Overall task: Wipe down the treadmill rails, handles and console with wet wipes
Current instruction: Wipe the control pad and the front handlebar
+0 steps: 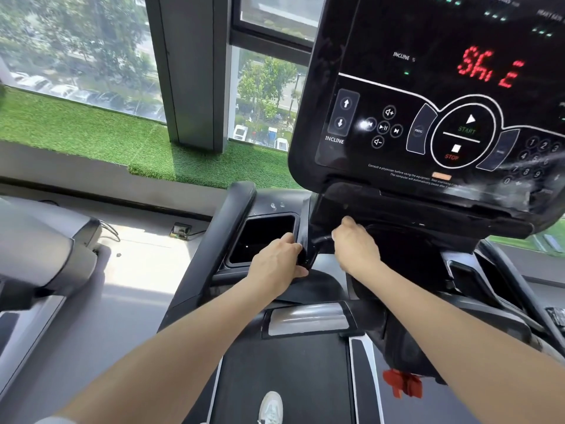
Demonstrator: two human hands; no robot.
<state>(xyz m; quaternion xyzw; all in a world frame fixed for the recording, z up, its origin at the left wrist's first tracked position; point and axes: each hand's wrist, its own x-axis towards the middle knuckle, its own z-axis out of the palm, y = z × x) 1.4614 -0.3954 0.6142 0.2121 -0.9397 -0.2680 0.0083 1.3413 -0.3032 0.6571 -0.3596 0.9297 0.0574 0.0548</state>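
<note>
The treadmill's black console [428, 123] fills the upper right, its display lit in red, with wet streaks over the number keys [532, 169]. Below it, my left hand [279, 261] grips the edge of the black console post [302, 221] beside the cup-holder recess [263, 240]. My right hand [356, 246] is curled round a thin black handle bar [322, 239] under the console. No wipe shows in either hand; the palms are hidden. The left handrail [226, 234] slopes up past the recess.
The belt [284, 374] runs below with my white shoe [270, 407] on it. A red safety clip [403, 384] hangs at the lower right. Another treadmill [46, 249] stands to the left. An artificial-grass ledge [91, 130] and a window lie ahead.
</note>
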